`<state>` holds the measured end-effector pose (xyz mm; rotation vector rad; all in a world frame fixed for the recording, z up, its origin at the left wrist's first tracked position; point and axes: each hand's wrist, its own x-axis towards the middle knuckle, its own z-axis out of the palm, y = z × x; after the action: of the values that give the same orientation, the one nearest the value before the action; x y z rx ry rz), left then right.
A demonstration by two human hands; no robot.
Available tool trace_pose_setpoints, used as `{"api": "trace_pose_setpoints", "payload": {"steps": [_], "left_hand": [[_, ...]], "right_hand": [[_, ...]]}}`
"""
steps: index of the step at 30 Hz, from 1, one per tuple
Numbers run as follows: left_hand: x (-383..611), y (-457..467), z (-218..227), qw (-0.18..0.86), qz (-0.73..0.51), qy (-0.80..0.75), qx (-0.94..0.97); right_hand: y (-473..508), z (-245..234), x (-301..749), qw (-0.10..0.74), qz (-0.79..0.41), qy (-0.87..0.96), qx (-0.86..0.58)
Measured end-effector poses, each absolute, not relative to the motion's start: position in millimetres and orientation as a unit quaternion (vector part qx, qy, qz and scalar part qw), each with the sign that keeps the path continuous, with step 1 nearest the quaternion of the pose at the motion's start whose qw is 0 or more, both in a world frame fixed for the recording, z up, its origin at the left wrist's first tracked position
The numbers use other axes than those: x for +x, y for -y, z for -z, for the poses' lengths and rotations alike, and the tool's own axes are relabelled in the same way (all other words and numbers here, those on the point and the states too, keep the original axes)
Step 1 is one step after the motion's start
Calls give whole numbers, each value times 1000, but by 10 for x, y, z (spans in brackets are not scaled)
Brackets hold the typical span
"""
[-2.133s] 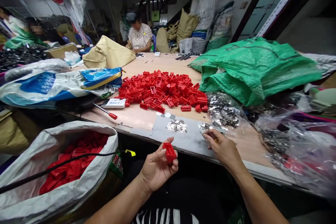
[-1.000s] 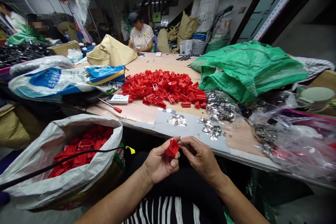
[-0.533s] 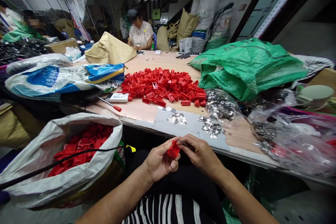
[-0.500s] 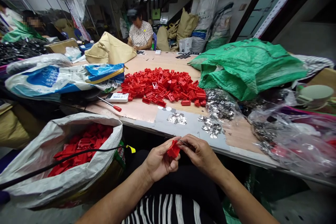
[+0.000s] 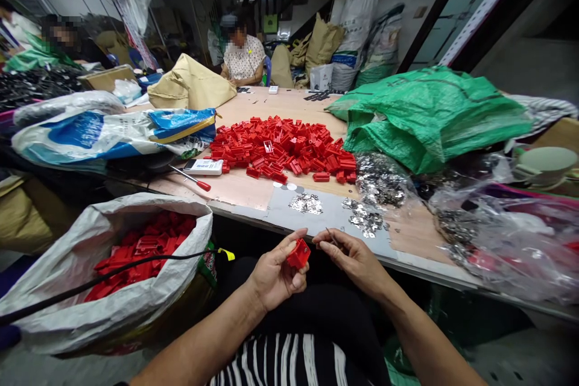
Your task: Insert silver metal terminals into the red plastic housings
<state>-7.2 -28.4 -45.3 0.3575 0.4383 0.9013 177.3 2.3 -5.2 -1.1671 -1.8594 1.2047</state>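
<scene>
My left hand [image 5: 281, 274] grips a small red plastic part [image 5: 298, 254] between thumb and fingers, above my lap. A small shiny spot shows on the face of this part. Just to its right, apart from it, my right hand [image 5: 350, 256] pinches a thin, dark piece [image 5: 333, 237] that looks like metal; most of it is hidden by the fingers. Beyond my hands, at the table's edge, flat silvery metal pieces [image 5: 306, 203] lie on a grey sheet [image 5: 283, 217]. A second cluster of metal pieces [image 5: 365, 220] is nearer my right hand.
A heap of red parts [image 5: 289, 148] covers the table's middle. On the left are an open white sack [image 5: 40, 319] holding red parts, a red-handled screwdriver [image 5: 199, 183] and a white box [image 5: 203, 167]. A green sack [image 5: 434, 114] lies right. Across the table sits a person [image 5: 244, 60].
My right hand has drawn away to the right from the red part, taking the thin piece along. The red part has turned in my left hand, so its face with the shiny spot shows.
</scene>
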Motion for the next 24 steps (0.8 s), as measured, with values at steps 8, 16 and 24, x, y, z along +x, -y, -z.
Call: {"api": "trace_pose_setpoints", "payload": {"steps": [8, 16, 24], "left_hand": [[-51, 298, 412, 863, -412, -221, 191], [-27, 254, 461, 868, -376, -258, 195], [-17, 227, 419, 689, -469, -389, 393]], "right_hand": [[-77, 201, 1701, 304, -518, 683, -415], [-82, 255, 1701, 285, -537, 684, -402], [-75, 376, 1807, 342, -454, 665, -484]]}}
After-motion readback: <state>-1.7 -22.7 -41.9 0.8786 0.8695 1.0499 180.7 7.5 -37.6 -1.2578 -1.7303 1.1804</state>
